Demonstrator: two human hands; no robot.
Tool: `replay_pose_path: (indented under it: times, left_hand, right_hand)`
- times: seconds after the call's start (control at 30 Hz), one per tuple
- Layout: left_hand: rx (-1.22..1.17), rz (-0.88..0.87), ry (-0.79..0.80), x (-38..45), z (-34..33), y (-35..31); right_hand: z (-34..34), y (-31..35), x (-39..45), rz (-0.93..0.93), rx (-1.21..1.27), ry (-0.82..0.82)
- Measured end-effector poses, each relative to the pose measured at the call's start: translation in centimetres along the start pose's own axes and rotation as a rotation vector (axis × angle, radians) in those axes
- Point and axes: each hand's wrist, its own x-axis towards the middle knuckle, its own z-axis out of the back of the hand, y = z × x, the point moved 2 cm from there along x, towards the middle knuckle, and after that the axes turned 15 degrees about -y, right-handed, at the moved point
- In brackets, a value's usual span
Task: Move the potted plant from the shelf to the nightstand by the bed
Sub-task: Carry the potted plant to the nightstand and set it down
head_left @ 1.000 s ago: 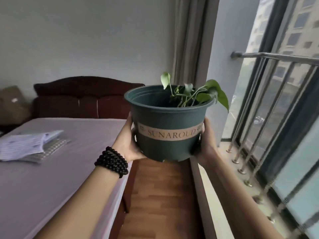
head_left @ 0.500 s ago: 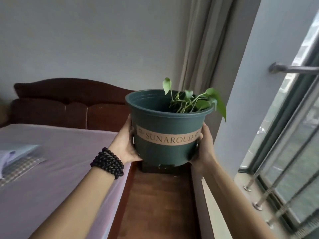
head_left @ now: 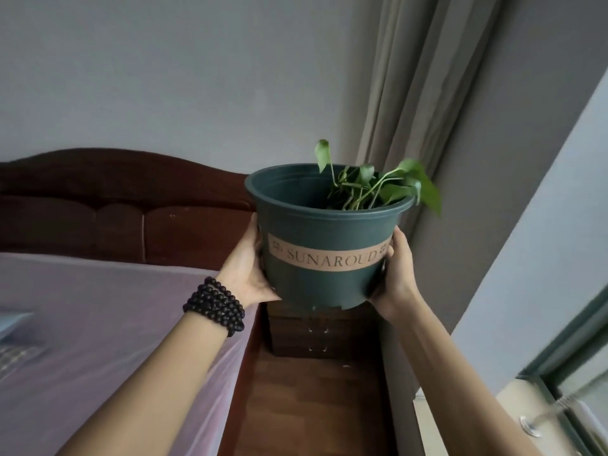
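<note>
Both hands, left hand [head_left: 247,271] and right hand [head_left: 396,271], clasp the dark green plastic pot [head_left: 324,238] with its leafy plant. Keep it level and lower it squarely onto the dark wooden nightstand [head_left: 320,334] just beyond.

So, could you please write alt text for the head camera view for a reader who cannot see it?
Two hands, left hand and right hand, hold a dark green potted plant labelled SUNAROUD upright above a dark wooden nightstand. The nightstand stands between a bed and a curtained wall.
</note>
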Motion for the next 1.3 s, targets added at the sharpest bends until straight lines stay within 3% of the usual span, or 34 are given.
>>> replay_pose_path:
  times: [0.3,0.7,0.9,1.3]
  left_hand:
    - [0.016,-0.028,-0.053,18.2,-3.6,-8.8]
    - [0.073,0.189,-0.051,41.2,-4.8,-13.8]
    - [0.072,0.28,-0.066,50.7,-4.8,-12.7]
    - [-0.029,0.326,-0.347,69.8,-0.1,-1.6]
  right_hand:
    - [-7.2,1.1,20.1,-0.066,-0.034,0.021]
    - [-12.3,-3.6,40.5,-0.183,-0.045,-0.103]
    - [-12.0,-8.4,49.1,-0.285,-0.056,-0.224]
    - [-7.0,-25.7,64.7,-0.51,-0.058,-0.372]
